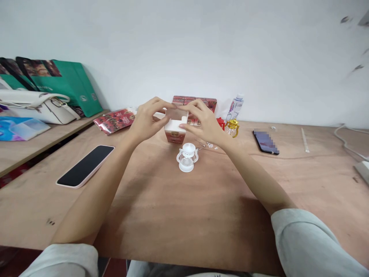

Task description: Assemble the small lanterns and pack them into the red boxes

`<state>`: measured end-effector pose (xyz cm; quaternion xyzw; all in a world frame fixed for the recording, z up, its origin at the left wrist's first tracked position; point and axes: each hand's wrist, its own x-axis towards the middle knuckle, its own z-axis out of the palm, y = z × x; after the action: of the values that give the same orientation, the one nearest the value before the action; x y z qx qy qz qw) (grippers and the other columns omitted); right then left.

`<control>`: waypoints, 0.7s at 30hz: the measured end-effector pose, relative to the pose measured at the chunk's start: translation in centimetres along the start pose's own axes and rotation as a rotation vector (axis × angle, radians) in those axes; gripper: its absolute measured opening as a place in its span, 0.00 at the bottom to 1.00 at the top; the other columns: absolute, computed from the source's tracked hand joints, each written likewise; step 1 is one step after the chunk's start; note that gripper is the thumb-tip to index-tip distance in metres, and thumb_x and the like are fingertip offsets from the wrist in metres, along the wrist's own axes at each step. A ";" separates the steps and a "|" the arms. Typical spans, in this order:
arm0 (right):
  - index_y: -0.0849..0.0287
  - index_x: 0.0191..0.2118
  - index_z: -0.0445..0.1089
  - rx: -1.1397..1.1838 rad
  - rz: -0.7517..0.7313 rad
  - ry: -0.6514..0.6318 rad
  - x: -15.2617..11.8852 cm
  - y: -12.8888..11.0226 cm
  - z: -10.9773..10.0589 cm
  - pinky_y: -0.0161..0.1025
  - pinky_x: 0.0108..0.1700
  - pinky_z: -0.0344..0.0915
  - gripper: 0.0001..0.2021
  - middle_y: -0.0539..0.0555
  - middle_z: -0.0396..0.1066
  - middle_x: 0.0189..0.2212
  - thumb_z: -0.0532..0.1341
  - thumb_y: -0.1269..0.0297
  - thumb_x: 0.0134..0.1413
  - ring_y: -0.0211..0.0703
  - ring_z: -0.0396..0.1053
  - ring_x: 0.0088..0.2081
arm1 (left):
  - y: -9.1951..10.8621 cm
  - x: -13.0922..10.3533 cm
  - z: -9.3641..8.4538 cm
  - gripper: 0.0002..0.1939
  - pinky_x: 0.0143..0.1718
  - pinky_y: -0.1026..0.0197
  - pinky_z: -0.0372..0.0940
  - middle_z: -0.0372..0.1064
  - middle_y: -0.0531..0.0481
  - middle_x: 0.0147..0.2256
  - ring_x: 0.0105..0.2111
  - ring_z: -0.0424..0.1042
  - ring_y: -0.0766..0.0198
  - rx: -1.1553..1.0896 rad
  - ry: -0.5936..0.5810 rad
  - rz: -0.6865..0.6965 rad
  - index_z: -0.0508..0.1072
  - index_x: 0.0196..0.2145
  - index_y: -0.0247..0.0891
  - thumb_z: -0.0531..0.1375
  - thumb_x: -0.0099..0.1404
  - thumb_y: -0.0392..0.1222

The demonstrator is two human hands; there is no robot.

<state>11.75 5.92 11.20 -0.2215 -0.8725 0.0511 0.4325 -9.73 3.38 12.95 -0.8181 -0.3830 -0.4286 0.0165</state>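
Observation:
A small red printed cardboard box (175,137) stands upright in the middle of the table, its top open and its white inside showing. My left hand (151,118) grips the box's upper left edge between thumb and fingers. From the other side, my right hand (203,121) has its thumb and fingers on the upper right edge and flaps. Just in front of the box sits a white miniature lantern (188,158) with a clear middle. Behind my right hand are a red lantern (220,122), partly hidden, and a gold lantern (232,129).
More red boxes (209,102) are stacked against the wall beside a bottle (235,105). Flat red cartons (115,121) lie at left. Phones (86,166) lie on both sides. Small white pieces (211,146) are near my right hand. A white handbag (49,107) rests far left.

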 end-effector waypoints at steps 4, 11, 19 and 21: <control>0.41 0.65 0.49 0.053 0.007 -0.090 -0.2 -0.3 0.1 0.59 0.60 0.61 0.35 0.56 0.56 0.60 0.62 0.48 0.55 0.54 0.58 0.60 | 0.0 0.0 0.1 0.18 0.28 0.68 0.69 0.69 0.48 0.45 0.40 0.70 0.64 0.022 0.036 -0.012 0.72 0.49 0.43 0.55 0.62 0.37; 0.44 0.68 0.44 0.043 -0.031 -0.120 -0.6 1.3 2.1 0.56 0.62 0.59 0.33 0.58 0.51 0.64 0.56 0.49 0.60 0.52 0.55 0.63 | 0.1 -0.1 0.4 0.18 0.29 0.68 0.69 0.70 0.48 0.44 0.38 0.70 0.65 0.028 0.081 -0.011 0.74 0.47 0.42 0.54 0.61 0.34; 0.46 0.54 0.67 0.001 -0.147 0.008 -0.8 2.5 3.0 0.57 0.60 0.60 0.19 0.56 0.56 0.60 0.57 0.50 0.60 0.53 0.58 0.61 | -0.3 -0.1 0.7 0.18 0.33 0.66 0.72 0.72 0.47 0.49 0.41 0.73 0.63 -0.052 0.085 -0.007 0.71 0.47 0.40 0.57 0.57 0.34; 0.48 0.53 0.67 0.016 -0.119 0.020 -0.9 2.4 2.8 0.56 0.59 0.62 0.19 0.57 0.57 0.59 0.58 0.49 0.59 0.53 0.59 0.61 | -0.5 -0.1 0.9 0.18 0.36 0.63 0.73 0.71 0.47 0.50 0.44 0.73 0.61 -0.084 0.072 -0.017 0.70 0.48 0.40 0.59 0.58 0.36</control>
<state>10.84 8.00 8.12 -0.1663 -0.8794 0.0298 0.4452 -9.46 3.94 12.14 -0.7988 -0.3710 -0.4735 -0.0076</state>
